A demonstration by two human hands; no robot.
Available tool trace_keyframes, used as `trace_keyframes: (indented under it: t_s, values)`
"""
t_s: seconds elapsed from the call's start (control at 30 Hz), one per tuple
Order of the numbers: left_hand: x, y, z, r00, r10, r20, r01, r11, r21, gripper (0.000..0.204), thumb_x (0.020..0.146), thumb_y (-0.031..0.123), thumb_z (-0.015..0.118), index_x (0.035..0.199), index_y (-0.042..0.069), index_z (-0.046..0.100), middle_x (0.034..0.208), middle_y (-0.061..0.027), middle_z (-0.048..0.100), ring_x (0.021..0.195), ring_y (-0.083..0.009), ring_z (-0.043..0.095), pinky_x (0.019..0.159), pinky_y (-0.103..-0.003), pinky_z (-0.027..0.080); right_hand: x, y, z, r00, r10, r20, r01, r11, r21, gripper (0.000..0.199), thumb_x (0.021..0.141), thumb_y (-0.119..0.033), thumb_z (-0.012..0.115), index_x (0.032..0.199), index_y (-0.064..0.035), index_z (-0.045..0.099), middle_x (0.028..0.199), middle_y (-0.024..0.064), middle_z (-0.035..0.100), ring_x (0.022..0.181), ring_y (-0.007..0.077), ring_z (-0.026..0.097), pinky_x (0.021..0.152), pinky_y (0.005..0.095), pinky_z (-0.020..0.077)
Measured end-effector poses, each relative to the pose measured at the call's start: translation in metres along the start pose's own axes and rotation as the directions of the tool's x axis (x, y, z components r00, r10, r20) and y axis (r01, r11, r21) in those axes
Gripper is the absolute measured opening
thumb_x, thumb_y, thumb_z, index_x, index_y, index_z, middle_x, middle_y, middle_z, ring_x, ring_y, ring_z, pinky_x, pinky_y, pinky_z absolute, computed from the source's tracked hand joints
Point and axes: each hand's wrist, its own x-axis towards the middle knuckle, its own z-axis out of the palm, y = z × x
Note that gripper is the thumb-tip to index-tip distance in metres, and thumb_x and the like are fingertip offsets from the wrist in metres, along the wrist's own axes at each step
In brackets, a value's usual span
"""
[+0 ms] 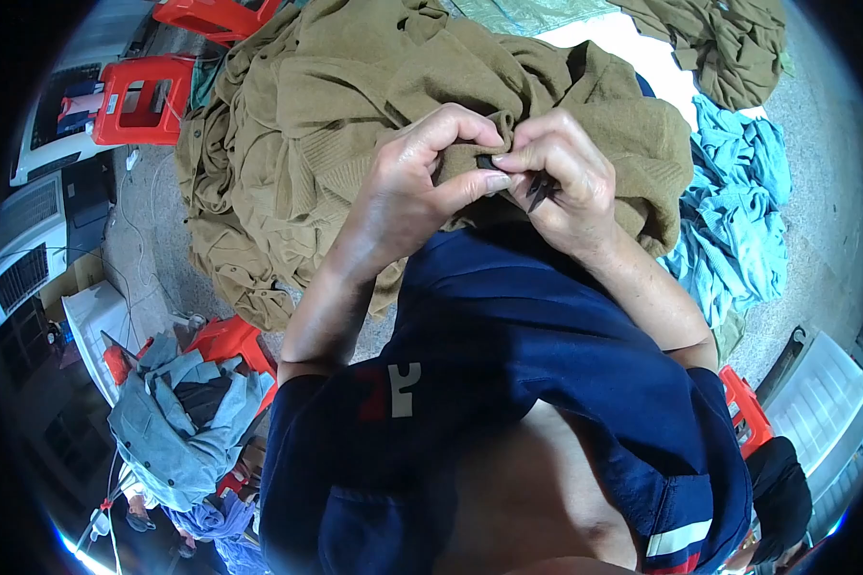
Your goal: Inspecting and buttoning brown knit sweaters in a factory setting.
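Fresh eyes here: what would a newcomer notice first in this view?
The big olive-brown knit pile fills the upper middle, with the left hand and right hand close together on it. Bright turquoise fabric stands out at right, and a red stool at upper left.

You have two grips, your left grip (408, 177) and right grip (573, 182), at one big brown heap (345, 81). Right of that heap, count one smaller brown heap (734, 53) and one turquoise heap (729, 220); around it, four red seats (176, 101): two upper left, one lower left, one lower right.
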Motion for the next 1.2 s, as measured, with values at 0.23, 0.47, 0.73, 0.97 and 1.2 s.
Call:
trace_keyframes:
  t_s: [0.23,0.47,0.73,0.97,1.2]
  values:
    - [0.003,-0.005,-0.001,0.997,0.077,-0.017,-0.075,0.995,0.067,0.026,0.074,0.007,0.076,0.095,0.000,0.062,0.095,-0.0069,0.064,0.088,-0.0164,0.063,0.080,-0.029,0.051,0.016,-0.009,-0.004,0.877,0.451,0.165,-0.474,0.868,0.147,0.028,0.071,0.007,0.070,0.096,-0.0006,0.061,0.091,0.0073,0.063,0.075,0.0178,0.062,0.064,0.0277,0.0501]
    - [0.005,0.001,-0.016,0.975,-0.182,0.124,0.169,0.979,0.112,0.026,0.078,0.013,0.076,0.095,-0.003,0.065,0.087,-0.0039,0.066,0.083,-0.0085,0.060,0.077,-0.024,0.048,0.006,-0.004,0.005,0.966,0.258,0.018,-0.259,0.962,0.082,0.016,0.073,-0.002,0.071,0.082,-0.0021,0.058,0.079,0.0097,0.060,0.073,0.0261,0.064,0.060,0.0352,0.0495]
    - [0.006,0.001,-0.014,0.985,-0.095,0.145,0.063,0.975,0.211,0.024,0.077,0.017,0.076,0.088,-0.002,0.065,0.077,-0.0060,0.063,0.072,-0.0104,0.058,0.064,-0.026,0.046,0.005,-0.001,0.006,0.988,0.152,-0.022,-0.150,0.986,0.079,0.018,0.072,0.000,0.071,0.081,-0.0027,0.056,0.079,0.0093,0.061,0.074,0.0254,0.065,0.060,0.0343,0.0503]
    - [0.001,-0.001,-0.003,0.969,0.240,0.057,-0.238,0.853,0.464,0.017,0.075,0.014,0.071,0.075,0.002,0.060,0.065,-0.0076,0.052,0.059,-0.0223,0.056,0.050,-0.033,0.044,0.005,-0.003,0.006,0.976,0.184,-0.117,-0.180,0.983,0.047,0.023,0.066,0.005,0.069,0.079,-0.0033,0.052,0.079,0.0094,0.062,0.070,0.0246,0.065,0.058,0.0313,0.0504]
    - [-0.009,-0.018,0.018,0.648,0.758,0.082,-0.495,0.336,0.801,0.008,0.072,0.011,0.064,0.075,0.008,0.057,0.066,-0.0018,0.041,0.051,-0.0144,0.047,0.046,-0.026,0.036,0.002,-0.002,0.006,0.972,-0.140,-0.191,0.115,0.984,-0.135,0.020,0.063,0.000,0.070,0.075,-0.0032,0.054,0.078,0.0105,0.060,0.067,0.0214,0.062,0.053,0.0288,0.0498]
